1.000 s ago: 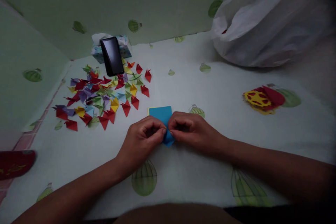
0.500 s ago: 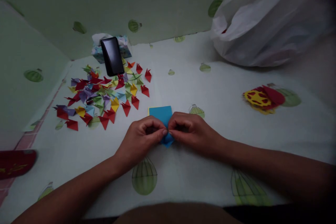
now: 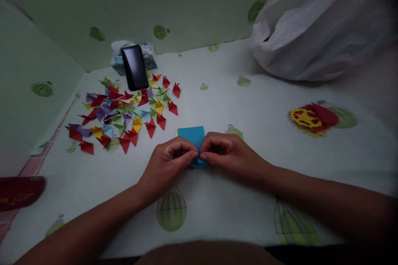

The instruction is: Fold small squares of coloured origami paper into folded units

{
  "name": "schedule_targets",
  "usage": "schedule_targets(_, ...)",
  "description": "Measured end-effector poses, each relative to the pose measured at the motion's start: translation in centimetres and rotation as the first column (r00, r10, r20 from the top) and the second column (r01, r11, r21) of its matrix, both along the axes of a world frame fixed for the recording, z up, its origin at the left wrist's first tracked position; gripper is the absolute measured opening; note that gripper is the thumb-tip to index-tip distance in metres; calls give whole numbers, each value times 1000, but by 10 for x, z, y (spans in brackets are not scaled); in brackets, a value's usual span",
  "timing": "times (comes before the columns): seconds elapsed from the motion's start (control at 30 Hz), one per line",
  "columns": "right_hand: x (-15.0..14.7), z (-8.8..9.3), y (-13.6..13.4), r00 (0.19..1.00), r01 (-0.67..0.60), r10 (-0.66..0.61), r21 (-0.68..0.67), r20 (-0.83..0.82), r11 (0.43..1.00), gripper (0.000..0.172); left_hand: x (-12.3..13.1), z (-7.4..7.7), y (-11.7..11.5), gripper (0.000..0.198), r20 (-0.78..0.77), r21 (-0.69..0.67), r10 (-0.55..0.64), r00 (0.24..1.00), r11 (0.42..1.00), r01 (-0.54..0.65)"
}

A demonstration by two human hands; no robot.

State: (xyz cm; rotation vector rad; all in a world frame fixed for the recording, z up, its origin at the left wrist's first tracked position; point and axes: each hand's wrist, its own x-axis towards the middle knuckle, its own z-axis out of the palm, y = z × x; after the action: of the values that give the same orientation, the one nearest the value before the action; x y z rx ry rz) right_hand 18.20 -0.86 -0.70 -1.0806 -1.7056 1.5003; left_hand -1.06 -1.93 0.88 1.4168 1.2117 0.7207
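Pinched shut: left grip and right grip, fingertips meeting on folded blue paper, low on printed cloth | just beyond: blue sheet stack | beyond-left: scattered folded pieces, black phone | far right: white bag

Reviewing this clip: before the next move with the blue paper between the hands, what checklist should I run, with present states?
1. Grip: ok. The left hand and right hand pinch the small blue paper piece between fingertips.
2. Crease alignment: cannot tell; the fingers hide it.
3. Piece resting on the white balloon-printed tablecloth: cannot tell.
4. Flat blue paper square: ok, just beyond the fingers.
5. Pile of folded coloured paper pieces: ok, apart from both hands, to the left.
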Motion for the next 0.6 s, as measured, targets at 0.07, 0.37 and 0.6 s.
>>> schedule_targets(0.07,0,0,0,1000,1,-1,3,3,1000,14,0,0,1,10,47,-69,-1,999,998,4)
schedule_targets(0.37,0,-1,0,1000,6,-6,14,7,1000,14,0,2,3,9,101,-217,18,995,976,5)
schedule_targets(0.6,0,0,0,1000,6,-7,22,27,1000,14,0,0,3,8,137,-253,35,990,967,0)
